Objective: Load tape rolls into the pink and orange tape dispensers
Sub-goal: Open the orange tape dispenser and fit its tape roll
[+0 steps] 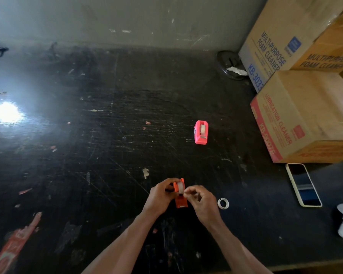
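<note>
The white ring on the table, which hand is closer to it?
Right. The right hand sits just left of the white ring, pinching at the orange tape dispenser. The left hand holds the dispenser's far side.

Both forearms and each hand [160, 196] bare, no sleeves.

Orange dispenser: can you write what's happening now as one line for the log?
orange dispenser: held by left hand, roll seated | right hand: pinching at tape roll | pink dispenser: loaded, on table | empty core: beside right hand

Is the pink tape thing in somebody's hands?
No, the pink dispenser sits alone on the table; both hands hold the orange dispenser.
</note>
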Demonstrator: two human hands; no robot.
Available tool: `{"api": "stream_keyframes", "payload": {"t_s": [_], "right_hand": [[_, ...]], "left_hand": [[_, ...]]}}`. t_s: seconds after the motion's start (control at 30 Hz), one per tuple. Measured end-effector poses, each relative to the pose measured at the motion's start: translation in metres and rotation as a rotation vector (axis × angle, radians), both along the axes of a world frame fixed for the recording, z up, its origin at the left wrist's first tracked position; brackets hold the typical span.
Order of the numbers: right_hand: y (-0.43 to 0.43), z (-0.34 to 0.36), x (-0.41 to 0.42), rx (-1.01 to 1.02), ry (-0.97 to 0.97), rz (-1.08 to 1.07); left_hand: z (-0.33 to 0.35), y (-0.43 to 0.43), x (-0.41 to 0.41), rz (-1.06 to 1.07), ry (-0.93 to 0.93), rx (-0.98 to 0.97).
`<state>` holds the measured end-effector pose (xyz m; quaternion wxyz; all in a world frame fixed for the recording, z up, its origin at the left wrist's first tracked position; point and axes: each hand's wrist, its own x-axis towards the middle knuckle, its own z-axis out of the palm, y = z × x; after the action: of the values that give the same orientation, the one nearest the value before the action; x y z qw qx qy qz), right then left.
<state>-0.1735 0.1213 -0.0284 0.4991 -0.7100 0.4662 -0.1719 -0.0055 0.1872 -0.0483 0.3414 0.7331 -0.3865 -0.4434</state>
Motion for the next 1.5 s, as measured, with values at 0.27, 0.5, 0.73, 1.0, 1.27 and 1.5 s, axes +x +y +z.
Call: {"api": "stream_keyframes", "payload": {"t_s": [0.27,0.5,0.73,1.0,1.27,1.5], "right_hand": [[0.012,-0.014,-0.012,-0.098,0.123,0.069],[0.017,-0.021,-0.017,-0.132,0.132,0.095],[0.018,-0.029,-0.021,-0.169,0.111,0.127],[0.015,-0.033,-0.028,-0.227,0.108,0.213],[0.013,-0.042,-0.038,-0.513,0.133,0.404],[0.01,-0.039,-0.05,-0.68,0.212,0.544]], "left_hand": [[-0.003,0.001,0.0,0.009,-0.006,0.025],[-0.004,0.002,0.0,-0.002,-0.013,0.016],[-0.004,0.002,0.0,0.008,0.008,0.009],[-0.006,0.002,0.001,0.007,0.047,0.014],[-0.005,0.002,0.002,-0.002,0.047,0.02],[-0.005,0.001,0.002,0.0,0.032,0.028]]}}
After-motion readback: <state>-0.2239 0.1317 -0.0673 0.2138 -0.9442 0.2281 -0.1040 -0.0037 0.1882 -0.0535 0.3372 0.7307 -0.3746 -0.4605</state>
